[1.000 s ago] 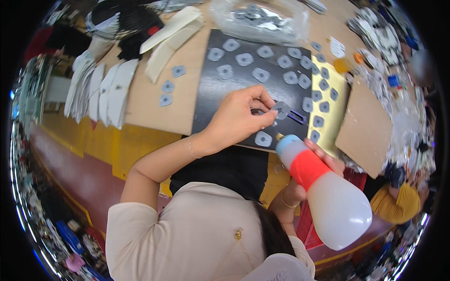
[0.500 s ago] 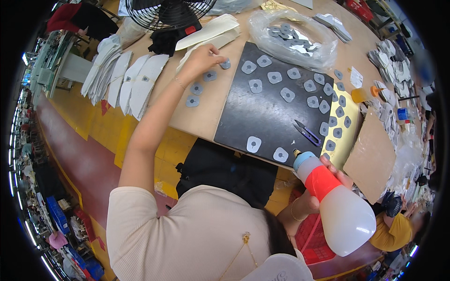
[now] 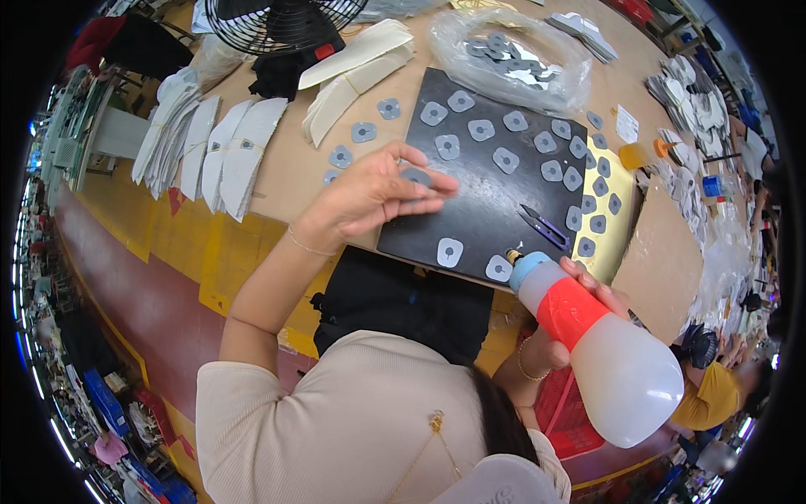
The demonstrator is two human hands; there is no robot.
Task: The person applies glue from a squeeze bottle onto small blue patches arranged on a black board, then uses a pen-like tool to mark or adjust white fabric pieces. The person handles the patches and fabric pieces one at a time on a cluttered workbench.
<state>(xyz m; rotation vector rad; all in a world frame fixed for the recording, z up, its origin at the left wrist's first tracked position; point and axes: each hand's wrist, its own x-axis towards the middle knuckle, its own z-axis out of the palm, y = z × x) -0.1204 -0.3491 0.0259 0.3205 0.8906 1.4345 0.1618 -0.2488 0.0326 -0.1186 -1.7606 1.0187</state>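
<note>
Over the left edge of a black board (image 3: 470, 197), my left hand (image 3: 369, 195) pinches a small grey patch (image 3: 416, 176), its fingers blurred a little. Several similar rounded patches with dark centres are spread over the board; one white-rimmed patch (image 3: 449, 252) lies by its near edge. My right hand (image 3: 594, 290) grips a squeeze bottle (image 3: 634, 386), milky white with a red band and pale blue cap. The tilted bottle's nozzle points up and left, close to another patch (image 3: 499, 269). Purple-handled thread snips (image 3: 544, 227) lie on the board nearby.
Left of the board, several patches (image 3: 363, 132) form a row on the table. A plastic bag of patches (image 3: 512, 63) lies beyond. Bundled white pieces (image 3: 248, 151), a black fan (image 3: 281, 21), a gold sheet (image 3: 611, 239) with patches and brown cardboard (image 3: 663, 269) surround the workspace.
My left hand has come from the row of patches toward me and right, to the board's left edge, now with a patch between its fingers. My right hand keeps the bottle; the whole view shifts slightly.
</note>
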